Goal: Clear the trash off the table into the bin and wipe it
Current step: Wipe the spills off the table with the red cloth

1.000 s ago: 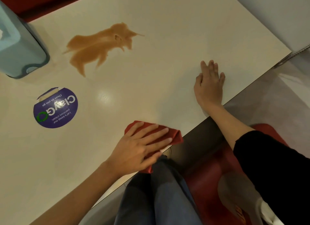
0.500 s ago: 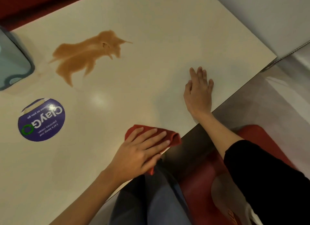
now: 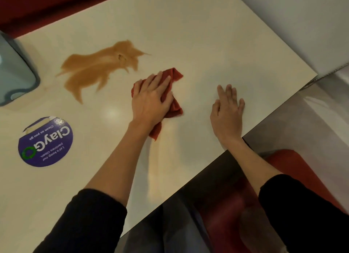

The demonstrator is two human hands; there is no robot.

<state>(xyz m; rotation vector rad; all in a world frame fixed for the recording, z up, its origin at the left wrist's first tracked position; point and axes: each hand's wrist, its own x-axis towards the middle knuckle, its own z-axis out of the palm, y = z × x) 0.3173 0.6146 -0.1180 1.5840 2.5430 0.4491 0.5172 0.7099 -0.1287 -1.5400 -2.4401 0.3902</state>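
Observation:
A crumpled red cloth (image 3: 174,75) lies on the cream table (image 3: 207,35), just right of a brown liquid spill (image 3: 98,67). My left hand (image 3: 151,99) presses flat on the cloth with its fingers straight, covering its middle. A faint wet streak (image 3: 160,158) runs from the cloth back toward the near edge. My right hand (image 3: 227,109) rests flat on the bare tabletop near the table's front edge, holding nothing.
A pale blue bin (image 3: 15,75) stands at the table's left edge. A round purple sticker (image 3: 45,142) is stuck to the table at the left. A red seat (image 3: 287,164) and my legs are below the front edge. A grey wall is at the right.
My left hand has pushed the red cloth from the table's near edge forward to beside the spill. My right hand has stayed flat on the table.

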